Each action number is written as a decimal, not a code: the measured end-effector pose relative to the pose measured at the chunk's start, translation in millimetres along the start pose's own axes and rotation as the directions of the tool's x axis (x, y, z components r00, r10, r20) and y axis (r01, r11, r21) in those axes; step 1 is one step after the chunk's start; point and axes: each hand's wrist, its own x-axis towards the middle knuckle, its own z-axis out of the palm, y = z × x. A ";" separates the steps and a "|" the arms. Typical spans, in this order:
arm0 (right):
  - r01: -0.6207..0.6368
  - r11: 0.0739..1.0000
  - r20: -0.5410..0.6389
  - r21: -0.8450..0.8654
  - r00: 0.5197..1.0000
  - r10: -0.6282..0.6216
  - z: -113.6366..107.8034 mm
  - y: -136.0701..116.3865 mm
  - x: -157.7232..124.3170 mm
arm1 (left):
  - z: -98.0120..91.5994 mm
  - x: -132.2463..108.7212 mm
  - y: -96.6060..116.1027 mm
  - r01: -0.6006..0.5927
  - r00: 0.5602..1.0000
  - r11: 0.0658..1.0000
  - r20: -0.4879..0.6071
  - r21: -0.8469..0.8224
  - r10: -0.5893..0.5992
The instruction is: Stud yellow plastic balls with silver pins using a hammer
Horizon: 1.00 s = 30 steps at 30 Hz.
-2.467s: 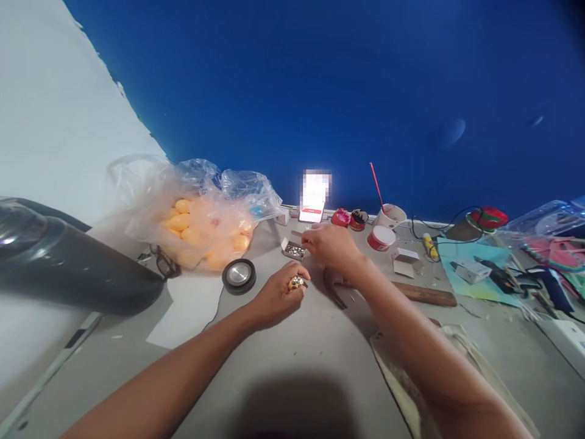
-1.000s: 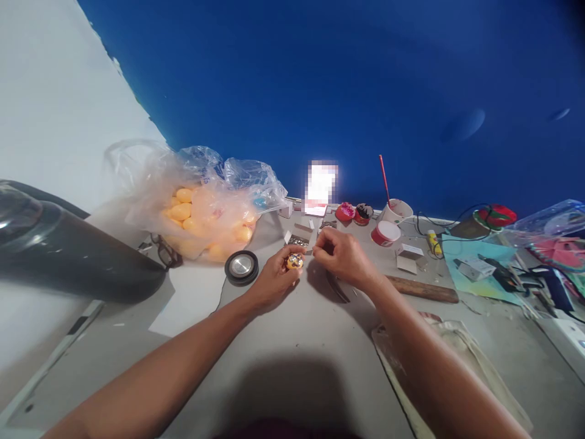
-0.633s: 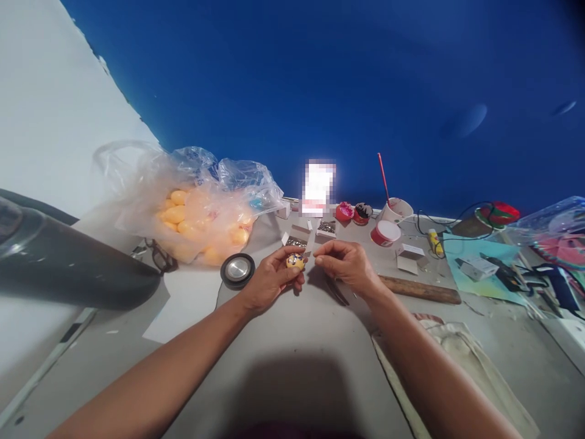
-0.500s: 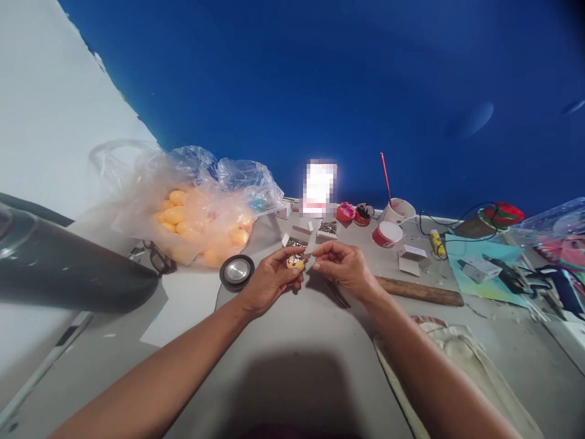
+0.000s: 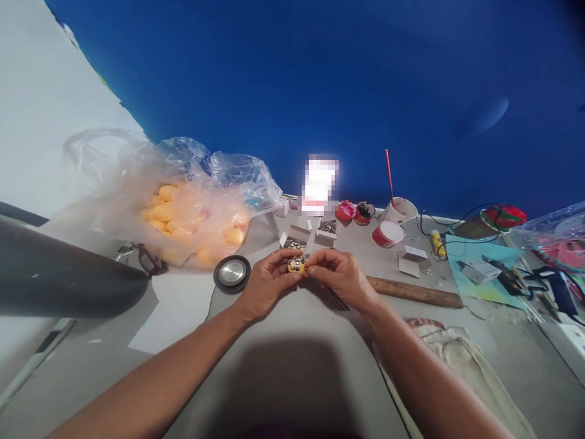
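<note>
Near a box's edge, left hand pinches yellow ball; right hand, fingertips together, meets it.

Left hand, right hand, forearms — all bare

Left fingers curled, right fingers pinched, forearms converging

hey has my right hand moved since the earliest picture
Yes: judged against the left open box of metal bits, your right hand has come toward you, to the yellow piece.
</note>
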 end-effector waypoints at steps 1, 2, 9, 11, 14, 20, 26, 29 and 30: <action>-0.001 1.000 -0.009 0.009 1.000 0.002 0.7 2.5 0.5 | 0.3 -0.4 -0.2 -0.016 1.000 1.000 -0.016 0.017 0.016; -0.008 1.000 -0.014 0.024 1.000 0.008 1.3 4.8 1.1 | 0.5 -0.9 -0.3 -0.033 0.999 0.999 -0.030 0.040 0.034; -0.103 0.987 -0.006 0.121 0.994 0.105 1.3 5.9 2.7 | 2.1 -2.9 -2.5 -0.132 0.989 0.975 -0.046 0.176 0.142; -0.109 0.988 -0.013 0.108 0.994 0.111 1.1 2.7 2.6 | 2.6 -3.0 -3.5 -0.163 0.983 0.967 -0.048 0.195 0.175; -0.125 0.988 -0.015 0.086 0.992 0.127 0.8 -1.7 2.1 | 3.4 -3.4 -4.4 -0.194 0.977 0.958 -0.042 0.210 0.207; -0.160 0.979 0.033 0.126 0.987 0.157 1.1 -7.9 2.7 | 4.2 -4.4 -5.2 -0.219 0.969 0.947 -0.058 0.235 0.239; -0.179 0.971 0.049 0.159 0.984 0.174 1.7 -5.6 3.3 | 4.2 -3.7 -5.9 -0.220 0.967 0.950 -0.077 0.223 0.243; -0.172 0.972 0.051 0.163 0.985 0.166 1.2 -2.7 3.1 | 5.1 -3.6 -5.5 -0.209 0.972 0.959 -0.064 0.191 0.225; -0.167 0.973 0.051 0.162 0.986 0.161 1.1 -2.2 3.1 | 5.4 -3.7 -5.3 -0.211 0.972 0.960 -0.061 0.185 0.226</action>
